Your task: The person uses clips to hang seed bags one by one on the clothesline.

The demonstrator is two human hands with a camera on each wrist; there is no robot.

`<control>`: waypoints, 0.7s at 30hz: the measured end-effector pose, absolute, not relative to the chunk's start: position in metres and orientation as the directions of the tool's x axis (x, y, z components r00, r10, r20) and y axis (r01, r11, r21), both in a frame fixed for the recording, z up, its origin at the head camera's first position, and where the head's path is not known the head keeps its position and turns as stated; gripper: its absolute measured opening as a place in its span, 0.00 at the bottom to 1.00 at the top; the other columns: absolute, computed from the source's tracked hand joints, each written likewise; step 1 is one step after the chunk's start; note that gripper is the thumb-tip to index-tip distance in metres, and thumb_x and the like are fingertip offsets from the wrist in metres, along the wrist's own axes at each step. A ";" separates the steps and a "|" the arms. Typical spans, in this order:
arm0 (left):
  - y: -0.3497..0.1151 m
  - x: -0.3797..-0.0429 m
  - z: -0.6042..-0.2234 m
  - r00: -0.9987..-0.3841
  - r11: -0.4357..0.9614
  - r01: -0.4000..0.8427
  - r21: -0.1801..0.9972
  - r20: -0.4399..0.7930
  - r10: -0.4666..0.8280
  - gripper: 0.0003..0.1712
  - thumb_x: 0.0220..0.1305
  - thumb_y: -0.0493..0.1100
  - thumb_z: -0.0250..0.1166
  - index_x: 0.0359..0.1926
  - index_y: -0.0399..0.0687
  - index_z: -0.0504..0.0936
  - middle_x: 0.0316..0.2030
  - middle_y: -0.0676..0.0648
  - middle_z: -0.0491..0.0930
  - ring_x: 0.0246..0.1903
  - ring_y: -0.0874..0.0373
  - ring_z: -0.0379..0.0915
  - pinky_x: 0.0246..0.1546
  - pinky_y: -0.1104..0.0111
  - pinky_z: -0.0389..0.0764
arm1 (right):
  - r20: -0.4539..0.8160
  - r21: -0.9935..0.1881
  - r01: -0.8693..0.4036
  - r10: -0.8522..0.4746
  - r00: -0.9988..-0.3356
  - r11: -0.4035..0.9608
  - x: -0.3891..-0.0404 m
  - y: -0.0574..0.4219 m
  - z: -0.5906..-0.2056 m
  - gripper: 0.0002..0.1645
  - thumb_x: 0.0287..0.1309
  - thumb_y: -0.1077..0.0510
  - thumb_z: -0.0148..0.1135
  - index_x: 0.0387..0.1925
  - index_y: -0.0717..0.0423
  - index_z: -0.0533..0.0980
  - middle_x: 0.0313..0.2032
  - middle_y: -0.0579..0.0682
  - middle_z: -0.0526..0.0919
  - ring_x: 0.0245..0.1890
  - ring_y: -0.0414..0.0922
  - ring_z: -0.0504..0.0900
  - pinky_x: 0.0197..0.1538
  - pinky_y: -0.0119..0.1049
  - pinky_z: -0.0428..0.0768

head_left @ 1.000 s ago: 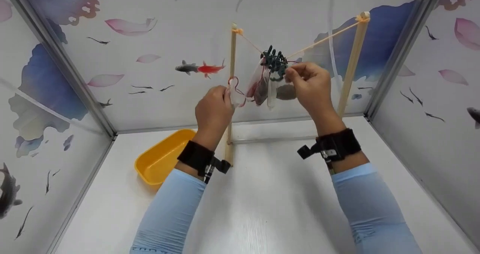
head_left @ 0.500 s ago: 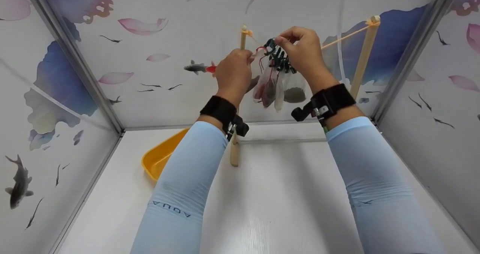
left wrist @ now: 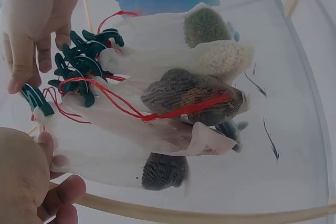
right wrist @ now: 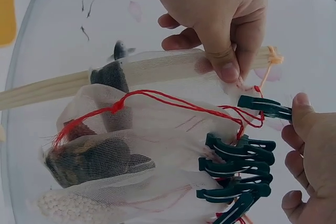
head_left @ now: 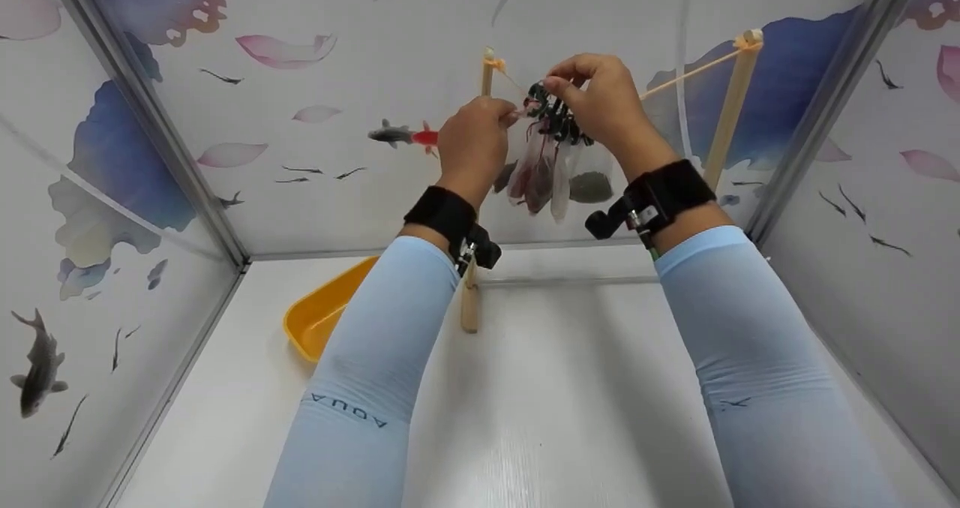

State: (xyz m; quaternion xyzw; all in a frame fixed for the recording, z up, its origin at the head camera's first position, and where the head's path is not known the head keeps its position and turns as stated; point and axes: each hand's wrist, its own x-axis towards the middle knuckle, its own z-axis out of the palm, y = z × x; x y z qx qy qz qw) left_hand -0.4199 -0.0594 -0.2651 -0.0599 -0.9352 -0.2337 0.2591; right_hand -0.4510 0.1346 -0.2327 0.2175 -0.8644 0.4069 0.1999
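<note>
In the head view my left hand (head_left: 474, 136) is raised beside a row of dark green clips (head_left: 559, 118) on a string. It pinches the gathered top of a white mesh bag (left wrist: 100, 150) with dark contents in its bottom. My right hand (head_left: 600, 99), above the row, pinches the handles of the end clip (right wrist: 265, 107) between thumb and finger. This clip's jaws sit at the bag's top corner; whether they bite the mesh I cannot tell. Several other mesh bags (left wrist: 226, 61) hang from the clips, and a red drawstring (right wrist: 173, 98) with a tassel lies across them.
An orange string (head_left: 690, 75) runs between a left wooden post (head_left: 487, 80) and a right wooden post (head_left: 727, 118). On the white table (head_left: 540, 403), a yellow tray (head_left: 300, 335) stands partly behind my left arm. Printed panels (head_left: 337, 193) enclose the space.
My left hand has lifted the mesh bag up and rightward to the string. My right hand has gone from the row's right side up to the end clip. The last half second shows little movement.
</note>
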 end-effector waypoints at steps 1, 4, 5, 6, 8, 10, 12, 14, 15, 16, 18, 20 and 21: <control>-0.059 -0.420 -0.266 -0.862 0.879 0.226 0.419 0.507 -0.020 0.18 0.84 0.55 0.66 0.63 0.59 0.94 0.57 0.53 0.94 0.56 0.54 0.92 0.53 0.59 0.89 | 0.491 -0.616 -0.524 -0.234 -0.839 0.588 -0.451 0.135 -0.233 0.23 0.83 0.43 0.65 0.64 0.53 0.88 0.55 0.53 0.88 0.55 0.46 0.82 0.56 0.39 0.77; -0.059 -0.420 -0.270 -0.873 0.868 0.204 0.454 0.486 -0.049 0.17 0.84 0.56 0.67 0.62 0.59 0.94 0.56 0.53 0.94 0.55 0.55 0.92 0.53 0.58 0.89 | 0.397 -0.613 -0.491 -0.295 -0.869 0.619 -0.449 0.136 -0.233 0.29 0.85 0.42 0.63 0.74 0.52 0.81 0.67 0.58 0.84 0.67 0.52 0.80 0.65 0.47 0.79; -0.060 -0.420 -0.272 -0.876 0.863 0.199 0.465 0.480 -0.056 0.17 0.84 0.56 0.67 0.62 0.58 0.94 0.56 0.53 0.95 0.54 0.55 0.92 0.53 0.58 0.89 | 0.379 -0.608 -0.486 -0.308 -0.873 0.628 -0.449 0.137 -0.234 0.30 0.85 0.42 0.62 0.77 0.52 0.80 0.69 0.58 0.82 0.70 0.54 0.79 0.68 0.50 0.79; -0.060 -0.419 -0.274 -0.878 0.858 0.199 0.474 0.475 -0.059 0.17 0.84 0.57 0.67 0.62 0.58 0.93 0.55 0.53 0.95 0.54 0.55 0.91 0.52 0.58 0.89 | 0.371 -0.605 -0.486 -0.317 -0.873 0.631 -0.449 0.138 -0.235 0.31 0.85 0.42 0.62 0.78 0.52 0.78 0.71 0.59 0.81 0.72 0.55 0.78 0.70 0.52 0.79; -0.060 -0.418 -0.277 -0.883 0.845 0.204 0.495 0.466 -0.059 0.17 0.85 0.57 0.67 0.62 0.57 0.93 0.54 0.51 0.94 0.52 0.55 0.91 0.51 0.58 0.89 | 0.385 -0.600 -0.500 -0.323 -0.865 0.624 -0.447 0.140 -0.237 0.32 0.86 0.43 0.62 0.79 0.53 0.77 0.73 0.59 0.80 0.75 0.58 0.76 0.74 0.55 0.77; -0.061 -0.415 -0.282 -0.889 0.829 0.217 0.515 0.455 -0.050 0.17 0.85 0.56 0.68 0.63 0.56 0.92 0.53 0.50 0.94 0.51 0.55 0.90 0.50 0.59 0.89 | 0.415 -0.595 -0.520 -0.320 -0.852 0.613 -0.446 0.141 -0.241 0.32 0.85 0.44 0.63 0.79 0.53 0.78 0.74 0.59 0.80 0.76 0.58 0.76 0.78 0.56 0.75; -0.062 -0.411 -0.288 -0.893 0.820 0.235 0.522 0.448 -0.029 0.18 0.85 0.55 0.68 0.65 0.55 0.91 0.54 0.49 0.93 0.52 0.54 0.89 0.51 0.59 0.89 | 0.452 -0.586 -0.539 -0.308 -0.837 0.605 -0.442 0.142 -0.247 0.31 0.84 0.44 0.65 0.79 0.53 0.78 0.74 0.58 0.81 0.77 0.57 0.76 0.80 0.56 0.74; -0.065 -0.406 -0.296 -0.885 0.817 0.264 0.513 0.466 -0.006 0.19 0.84 0.53 0.69 0.68 0.54 0.89 0.55 0.48 0.91 0.52 0.53 0.89 0.52 0.59 0.89 | 0.506 -0.578 -0.558 -0.274 -0.818 0.596 -0.437 0.145 -0.255 0.30 0.83 0.45 0.68 0.78 0.52 0.80 0.75 0.56 0.81 0.78 0.56 0.76 0.79 0.56 0.75; -0.067 -0.402 -0.300 -0.878 0.813 0.281 0.511 0.479 0.002 0.20 0.84 0.53 0.69 0.69 0.53 0.88 0.56 0.47 0.90 0.52 0.53 0.89 0.53 0.59 0.89 | 0.543 -0.572 -0.571 -0.250 -0.801 0.589 -0.435 0.146 -0.260 0.29 0.83 0.46 0.68 0.76 0.52 0.81 0.75 0.56 0.82 0.78 0.55 0.76 0.79 0.55 0.77; -0.070 -0.399 -0.305 -0.866 0.808 0.302 0.506 0.500 0.011 0.21 0.84 0.52 0.69 0.70 0.52 0.88 0.56 0.46 0.89 0.51 0.52 0.88 0.52 0.59 0.89 | 0.585 -0.566 -0.588 -0.221 -0.780 0.578 -0.431 0.148 -0.266 0.28 0.83 0.48 0.69 0.75 0.53 0.82 0.74 0.55 0.83 0.78 0.54 0.77 0.77 0.54 0.78; -0.077 -0.390 -0.317 -0.832 0.793 0.350 0.499 0.554 0.019 0.21 0.84 0.50 0.69 0.69 0.50 0.88 0.54 0.44 0.88 0.48 0.51 0.87 0.50 0.59 0.88 | 0.676 -0.550 -0.634 -0.156 -0.721 0.544 -0.425 0.152 -0.279 0.24 0.81 0.52 0.70 0.71 0.56 0.85 0.71 0.56 0.85 0.74 0.55 0.79 0.72 0.52 0.81; -0.086 -0.380 -0.333 -0.790 0.773 0.398 0.494 0.613 0.015 0.18 0.83 0.47 0.69 0.66 0.47 0.89 0.51 0.43 0.87 0.46 0.50 0.86 0.49 0.59 0.88 | 0.752 -0.521 -0.683 -0.103 -0.651 0.512 -0.417 0.156 -0.295 0.20 0.80 0.55 0.70 0.65 0.59 0.87 0.67 0.57 0.88 0.69 0.55 0.82 0.67 0.51 0.83; -0.091 -0.374 -0.342 -0.768 0.763 0.422 0.490 0.640 0.013 0.17 0.83 0.46 0.69 0.64 0.45 0.90 0.49 0.42 0.87 0.45 0.49 0.85 0.49 0.58 0.87 | 0.779 -0.503 -0.703 -0.088 -0.620 0.503 -0.412 0.158 -0.303 0.18 0.80 0.57 0.70 0.63 0.61 0.87 0.64 0.58 0.89 0.66 0.56 0.84 0.64 0.50 0.83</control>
